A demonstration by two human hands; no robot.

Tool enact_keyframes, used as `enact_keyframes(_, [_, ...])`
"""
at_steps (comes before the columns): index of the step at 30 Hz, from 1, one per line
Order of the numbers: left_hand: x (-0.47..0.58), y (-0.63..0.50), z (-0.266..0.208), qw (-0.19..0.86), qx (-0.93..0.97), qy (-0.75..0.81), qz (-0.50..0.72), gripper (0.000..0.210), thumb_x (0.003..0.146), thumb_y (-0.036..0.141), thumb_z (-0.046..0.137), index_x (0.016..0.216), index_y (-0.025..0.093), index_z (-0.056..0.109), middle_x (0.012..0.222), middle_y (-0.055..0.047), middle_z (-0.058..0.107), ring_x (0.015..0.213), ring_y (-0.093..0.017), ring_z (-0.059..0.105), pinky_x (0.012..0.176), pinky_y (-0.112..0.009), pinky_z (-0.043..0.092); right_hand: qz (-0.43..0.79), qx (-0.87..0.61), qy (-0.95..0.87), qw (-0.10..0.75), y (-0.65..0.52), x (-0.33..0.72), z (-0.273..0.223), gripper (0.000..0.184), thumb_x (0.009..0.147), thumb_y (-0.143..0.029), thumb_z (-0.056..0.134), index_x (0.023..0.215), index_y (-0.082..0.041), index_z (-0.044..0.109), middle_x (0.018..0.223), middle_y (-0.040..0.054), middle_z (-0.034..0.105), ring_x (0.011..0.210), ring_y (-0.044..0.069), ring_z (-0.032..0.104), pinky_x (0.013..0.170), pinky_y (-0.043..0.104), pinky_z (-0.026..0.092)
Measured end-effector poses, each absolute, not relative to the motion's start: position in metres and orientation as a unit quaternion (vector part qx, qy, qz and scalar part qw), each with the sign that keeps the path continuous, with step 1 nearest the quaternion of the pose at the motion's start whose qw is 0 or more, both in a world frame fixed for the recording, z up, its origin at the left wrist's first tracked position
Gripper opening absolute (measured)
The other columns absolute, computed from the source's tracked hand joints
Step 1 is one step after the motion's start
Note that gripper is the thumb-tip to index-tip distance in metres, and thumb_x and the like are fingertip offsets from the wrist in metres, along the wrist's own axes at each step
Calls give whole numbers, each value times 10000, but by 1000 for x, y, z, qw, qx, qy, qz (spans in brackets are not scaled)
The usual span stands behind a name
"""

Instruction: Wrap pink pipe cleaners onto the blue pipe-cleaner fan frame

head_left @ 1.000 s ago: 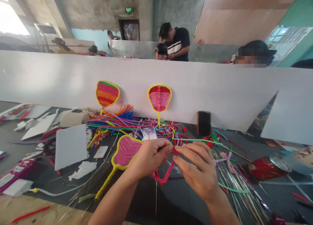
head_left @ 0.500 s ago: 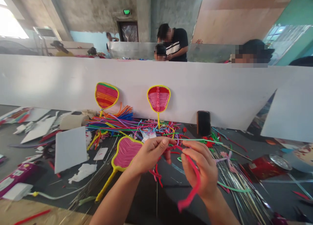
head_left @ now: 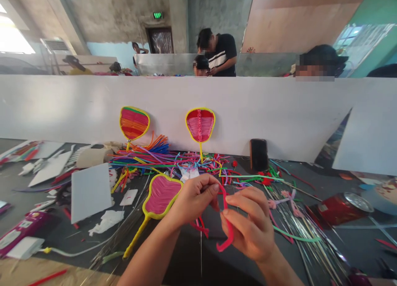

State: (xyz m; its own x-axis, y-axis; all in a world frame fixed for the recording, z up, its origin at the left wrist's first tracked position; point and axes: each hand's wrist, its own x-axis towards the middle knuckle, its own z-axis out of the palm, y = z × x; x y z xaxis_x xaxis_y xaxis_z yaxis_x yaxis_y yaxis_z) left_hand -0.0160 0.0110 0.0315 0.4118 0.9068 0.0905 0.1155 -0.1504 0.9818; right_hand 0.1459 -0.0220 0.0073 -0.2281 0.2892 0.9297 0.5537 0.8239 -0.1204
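A bright pink pipe cleaner (head_left: 230,230) runs between my two hands above the dark table. My left hand (head_left: 201,195) is closed, pinching its upper end between thumb and fingers. My right hand (head_left: 251,224) grips it lower down, and the free end curls out below the fingers. Beside my left forearm lies a fan (head_left: 163,195) with a pink filling and a yellow outline and handle. Two more fans, one striped in orange and pink (head_left: 134,123) and one pink and red with a beaded middle line (head_left: 200,125), lean against the white board.
Loose pipe cleaners (head_left: 149,155) in many colours pile up behind my hands. A black phone (head_left: 258,154) leans on the white board (head_left: 248,112). Thin metal wires (head_left: 305,224) and a red can (head_left: 344,209) are at right. A white card (head_left: 90,193) stands at left. People sit and stand beyond the board.
My right hand has shifted slightly left and down along the pink pipe cleaner. Less of its tail hangs free, and it now bends more steeply downward from my left hand.
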Motion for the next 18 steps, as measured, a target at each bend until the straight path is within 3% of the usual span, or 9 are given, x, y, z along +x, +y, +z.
enact_keyframes(4, [-17,17,29,532,606,382,451,233,882,376,510,817,154,538,566,32,558,520,-91,555,544,-201,417,-97,-246,-786,559,-32,147,6,276,743,-48,633,947,-235,628,890,45,657,833,187,601,697,361,542])
enact_keyframes(9, [-18,24,26,547,525,382,528,244,856,393,549,805,157,514,557,37,556,479,-76,518,509,-188,404,80,-224,-766,597,-43,150,7,436,759,-22,639,1123,-261,612,849,39,686,747,180,658,634,322,567])
enact_keyframes(14, [-14,24,25,528,504,396,557,318,824,473,570,818,162,504,559,45,520,486,-88,532,500,-197,401,413,-308,-539,667,-39,142,4,336,871,-257,594,1196,-334,559,780,18,721,509,155,611,458,302,511])
enact_keyframes(18, [-10,21,26,482,551,405,548,325,852,494,521,823,170,506,580,47,510,525,-101,563,551,-218,438,439,-371,-491,655,-27,145,1,291,902,-442,500,1076,-236,609,811,71,715,549,164,599,464,292,475])
